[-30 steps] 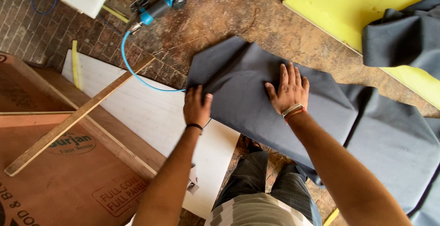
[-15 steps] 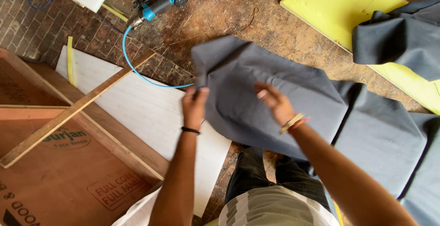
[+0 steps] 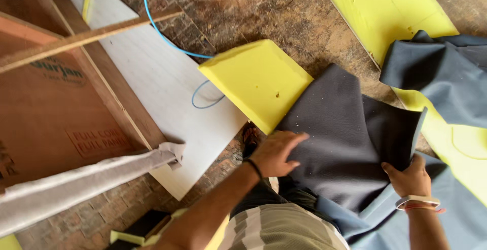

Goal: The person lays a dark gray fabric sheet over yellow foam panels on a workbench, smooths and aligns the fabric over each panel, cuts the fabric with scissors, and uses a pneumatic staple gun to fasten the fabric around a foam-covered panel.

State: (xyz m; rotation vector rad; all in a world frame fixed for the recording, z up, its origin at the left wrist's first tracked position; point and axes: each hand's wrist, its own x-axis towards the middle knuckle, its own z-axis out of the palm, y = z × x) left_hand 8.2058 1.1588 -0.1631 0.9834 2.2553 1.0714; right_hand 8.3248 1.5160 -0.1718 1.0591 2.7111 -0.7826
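A dark grey cloth cover [image 3: 350,138] is folded back toward me, baring a yellow foam cushion [image 3: 256,80] on the floor. My left hand [image 3: 276,153] lies flat on the near left edge of the folded cloth, fingers spread, a black band on the wrist. My right hand [image 3: 408,179] grips the cloth's right fold at its lower corner, with bands on the wrist. More grey-blue cloth [image 3: 446,82] drapes over a second yellow foam slab [image 3: 390,19] at the upper right.
A white board [image 3: 167,98] lies on the brick floor with a blue hose [image 3: 157,27] looping across it. A brown plywood sheet [image 3: 56,103] and a wooden batten [image 3: 76,39] are at the left. A pale rolled fabric [image 3: 76,184] crosses the lower left.
The grey cloth, spread flat before, has been peeled back toward me, exposing the yellow foam under it. My right hand went from pressing flat to gripping the fold. The view shifted right.
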